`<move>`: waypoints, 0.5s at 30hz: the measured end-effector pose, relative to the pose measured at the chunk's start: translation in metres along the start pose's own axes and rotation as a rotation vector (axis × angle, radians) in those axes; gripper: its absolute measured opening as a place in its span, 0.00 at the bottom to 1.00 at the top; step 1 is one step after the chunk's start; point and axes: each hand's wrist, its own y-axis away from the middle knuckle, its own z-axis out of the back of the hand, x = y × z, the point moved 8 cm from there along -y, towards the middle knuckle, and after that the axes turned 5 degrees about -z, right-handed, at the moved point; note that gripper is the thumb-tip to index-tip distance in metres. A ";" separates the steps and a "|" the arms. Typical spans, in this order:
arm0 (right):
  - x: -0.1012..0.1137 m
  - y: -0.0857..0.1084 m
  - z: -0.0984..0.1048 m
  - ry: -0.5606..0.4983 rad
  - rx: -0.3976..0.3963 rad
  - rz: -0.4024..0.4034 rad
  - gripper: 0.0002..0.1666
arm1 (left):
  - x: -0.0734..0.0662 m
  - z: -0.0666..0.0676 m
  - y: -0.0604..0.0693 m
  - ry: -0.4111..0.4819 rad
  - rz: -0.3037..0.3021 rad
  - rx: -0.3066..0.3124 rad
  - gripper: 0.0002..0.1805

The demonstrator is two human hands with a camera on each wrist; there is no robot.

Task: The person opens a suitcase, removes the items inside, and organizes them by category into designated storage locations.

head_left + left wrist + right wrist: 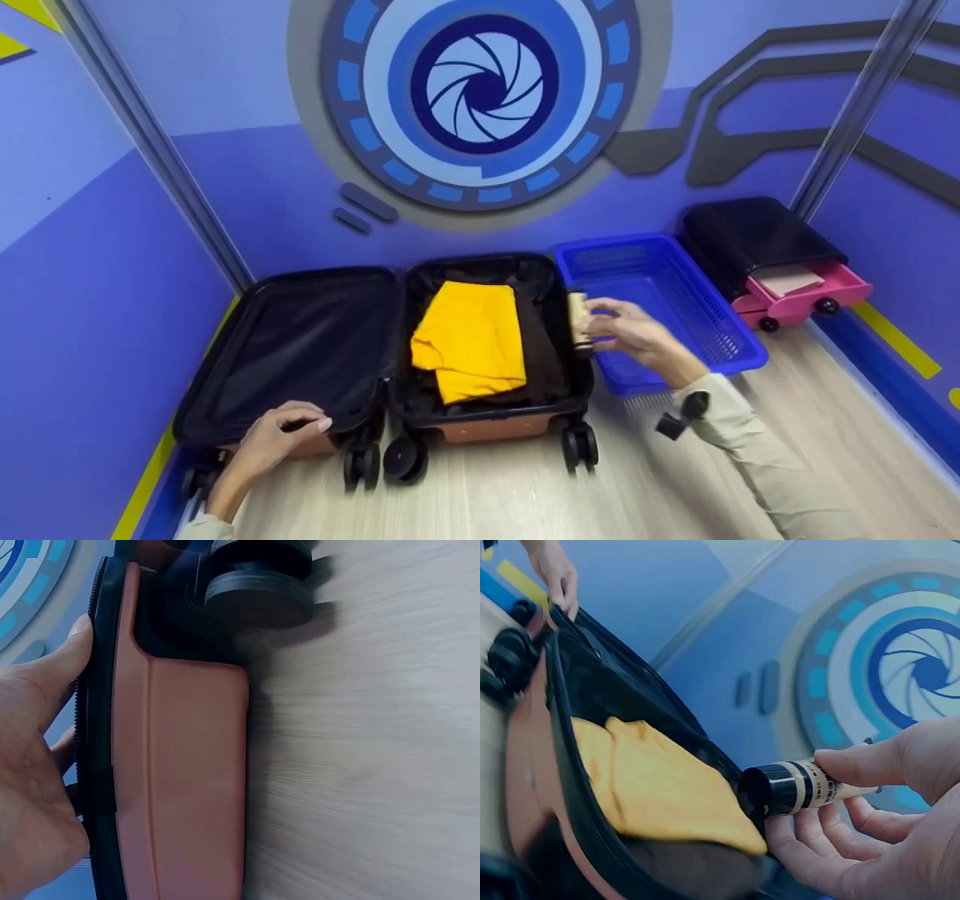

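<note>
An open suitcase lies with its shells side by side, the lined left shell and the right shell. Inside the right shell a folded yellow garment rests on a dark brown cloth. My right hand pinches a cream tube with a black cap between thumb and fingers, above the shell's right rim. At the left shell's front edge is my left hand, fingers loosely curved. Its thumb lies near the zipper edge; whether it touches I cannot tell.
A blue plastic basket stands right of the suitcase. Beyond it sits a black and pink wheeled case with a pale flat item in its opening. Black wheels stick out at the suitcase's front. Blue walls stand behind and beside.
</note>
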 end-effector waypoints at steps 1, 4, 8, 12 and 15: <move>0.003 0.004 0.009 0.005 -0.017 0.010 0.16 | 0.001 -0.001 0.000 -0.005 0.005 -0.004 0.11; 0.015 0.015 0.045 0.040 -0.078 0.041 0.16 | 0.004 -0.007 0.002 -0.010 0.016 -0.014 0.10; 0.030 0.032 0.101 0.046 -0.161 0.080 0.15 | 0.009 -0.015 0.005 0.016 0.050 -0.007 0.11; 0.040 0.050 0.150 -0.055 -0.195 0.095 0.18 | 0.015 -0.016 0.010 0.023 0.078 -0.010 0.12; 0.045 0.065 0.181 -0.102 -0.216 0.078 0.22 | 0.018 -0.015 0.014 0.011 0.084 -0.020 0.11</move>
